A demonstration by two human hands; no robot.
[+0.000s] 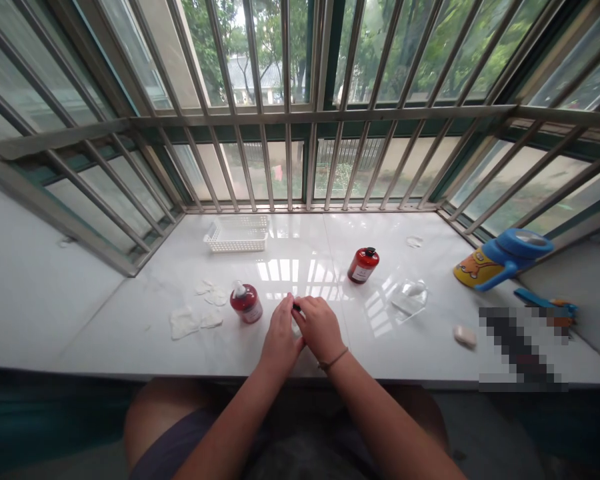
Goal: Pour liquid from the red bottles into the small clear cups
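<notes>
My left hand (279,333) and my right hand (323,327) meet over the white counter, fingers closed around a small object with a black top (296,307). Most of that object is hidden by my fingers, so its kind cannot be made out. Just left of my left hand stands a dark red pump bottle (247,307) with a white pump head and a pale label. Farther off, right of my hands, is a brighter red bottle (364,267) with a black top. A thin band circles my right wrist.
White wipes or tissue pieces (185,323) lie at left. A white plastic basket (237,237) stands by the barred window. To the right are clear plastic packaging (409,298), a soap-like block (465,337), a blue-yellow water bottle (500,260) and a blue-handled tool (537,299).
</notes>
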